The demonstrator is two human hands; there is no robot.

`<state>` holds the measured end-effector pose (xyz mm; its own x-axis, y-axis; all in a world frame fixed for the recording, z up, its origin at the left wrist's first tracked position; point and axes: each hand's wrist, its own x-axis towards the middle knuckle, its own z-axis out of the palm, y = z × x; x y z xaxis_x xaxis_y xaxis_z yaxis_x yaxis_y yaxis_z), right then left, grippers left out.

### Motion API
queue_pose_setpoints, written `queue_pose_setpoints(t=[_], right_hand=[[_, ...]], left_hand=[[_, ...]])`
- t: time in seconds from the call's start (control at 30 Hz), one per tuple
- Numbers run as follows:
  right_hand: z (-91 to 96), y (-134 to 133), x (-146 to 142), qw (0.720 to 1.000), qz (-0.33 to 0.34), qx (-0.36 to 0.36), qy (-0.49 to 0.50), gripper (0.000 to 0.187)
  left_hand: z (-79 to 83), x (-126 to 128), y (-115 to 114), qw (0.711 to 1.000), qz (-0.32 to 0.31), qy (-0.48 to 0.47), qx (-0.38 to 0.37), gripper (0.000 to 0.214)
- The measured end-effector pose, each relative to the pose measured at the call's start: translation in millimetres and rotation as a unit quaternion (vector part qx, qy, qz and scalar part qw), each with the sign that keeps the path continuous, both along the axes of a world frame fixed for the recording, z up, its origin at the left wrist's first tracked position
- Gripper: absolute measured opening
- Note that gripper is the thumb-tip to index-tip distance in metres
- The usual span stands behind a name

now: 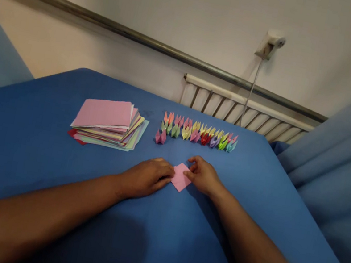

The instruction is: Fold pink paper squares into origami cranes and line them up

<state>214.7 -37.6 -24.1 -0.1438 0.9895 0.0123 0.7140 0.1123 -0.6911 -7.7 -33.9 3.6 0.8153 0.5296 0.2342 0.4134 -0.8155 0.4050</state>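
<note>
A small pink folded paper [180,182] lies flat on the blue-covered desk [50,91], between the two hands, with one corner pointing toward the person. The left hand [147,175] has its fingers bent and close together, the tips at the paper's left corner; whether they grip or only press cannot be told. The right hand [204,176] is partly open, its thumb over the paper's right side and its index finger held apart near the upper edge; a firm pinch cannot be made out.

Just beyond the hands stand rows of colored folded figures [206,139], close together, with one dark-pink figure [160,137] at the front left. This is the tight side for the fingers. To the left, near the figures but apart from them, sits an uneven stack of paper [105,114], lower sheets jutting past the top one.

Bare blue surface opens in front of the paper, between the forearms, and out to either side. The desk's far edge runs near the radiator [220,89]; its right edge slants toward the person beside a blue curtain [350,180].
</note>
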Motion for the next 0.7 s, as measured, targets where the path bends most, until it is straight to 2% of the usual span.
queue_pose_setpoints(t=[0.1,0.2,0.27,0.33,0.43,0.5,0.6,0.63,0.7], right_hand=[[-3.5,1.2,0.5,0.997,0.026,-0.039,0.058,0.037],[-2.4,0.2,-3.1,0.990,0.057,-0.047,0.121,0.036],[1.6,-3.1,-5.4,0.987,0.083,-0.020,0.135,0.035],[6.1,-7.6,-7.1,0.985,0.113,0.028,0.130,0.035],[11.1,-13.5,-9.1,0.979,0.140,0.100,0.105,0.032],[13.0,-15.1,-10.5,0.977,0.128,0.152,0.082,0.034],[15.2,-14.1,-11.0,0.965,0.100,0.234,0.060,0.050],[15.9,-13.4,-10.6,0.962,0.100,0.247,0.059,0.049],[17.8,-12.9,-8.9,0.960,0.115,0.250,0.055,0.030]], left_hand=[[-1.6,-0.1,0.1,1.000,0.013,-0.009,-0.020,0.022],[-6.5,0.1,1.5,0.994,0.082,-0.057,-0.035,0.034],[-9.7,0.4,3.0,0.987,0.127,-0.074,-0.065,0.048],[-10.6,0.7,4.2,0.981,0.142,-0.075,-0.112,0.052],[-6.6,1.2,4.6,0.975,0.121,-0.067,-0.174,0.033],[-1.6,1.2,3.9,0.975,0.117,-0.054,-0.180,0.021],[6.1,-0.7,2.0,0.985,0.141,-0.047,-0.091,0.019],[8.5,-1.9,1.4,0.988,0.141,-0.050,-0.042,0.018],[12.7,-4.4,0.3,0.989,0.123,-0.055,0.058,0.014]])
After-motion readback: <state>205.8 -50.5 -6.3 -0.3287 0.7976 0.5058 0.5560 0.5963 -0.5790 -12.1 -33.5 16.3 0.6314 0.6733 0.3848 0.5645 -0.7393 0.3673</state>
